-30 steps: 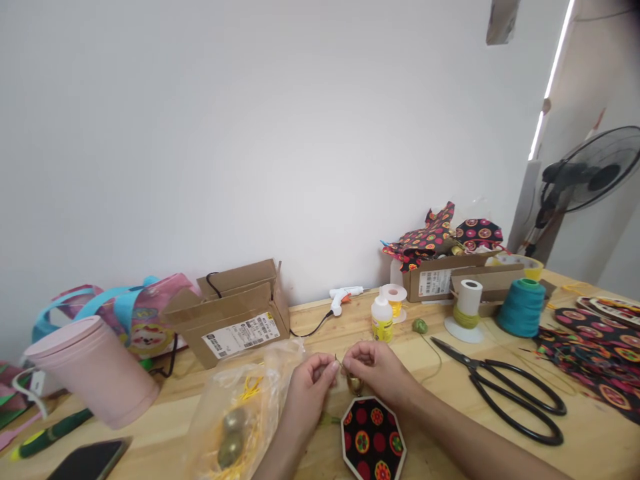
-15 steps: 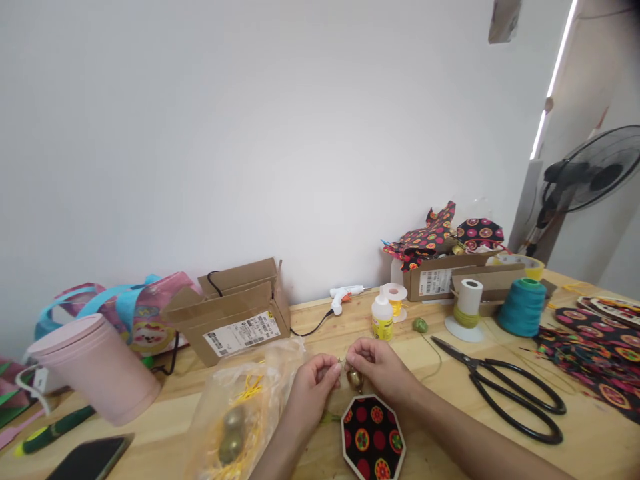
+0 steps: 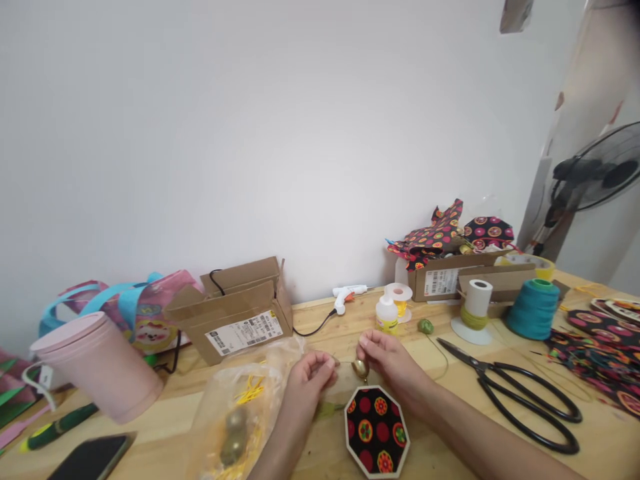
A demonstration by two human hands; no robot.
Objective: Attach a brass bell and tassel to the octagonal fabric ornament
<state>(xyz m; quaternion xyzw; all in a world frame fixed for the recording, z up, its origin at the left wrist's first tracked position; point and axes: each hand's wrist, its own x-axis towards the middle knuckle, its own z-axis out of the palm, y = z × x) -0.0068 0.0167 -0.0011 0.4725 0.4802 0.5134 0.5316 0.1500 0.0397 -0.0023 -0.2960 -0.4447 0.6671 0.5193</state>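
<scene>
Craft workshop: scissors (image 3: 481, 368), thread cone (image 3: 533, 310), glue gun (image 3: 342, 299)

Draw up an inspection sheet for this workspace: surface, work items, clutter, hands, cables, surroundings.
Surface: pale wooden table.
Work items: octagonal patterned piece, gold-coloured ornament at its top, thin cord.
Clutter: scissors, teal thread cone, plastic bag, phone, cardboard box, among others.
Hands: left hand appears to pinch the thin cord; right hand is at the ornament, its exact grip unclear.
Cables: black cable runs from the glue gun toward the cardboard box.
Surroundings: white wall; fan at right.
</scene>
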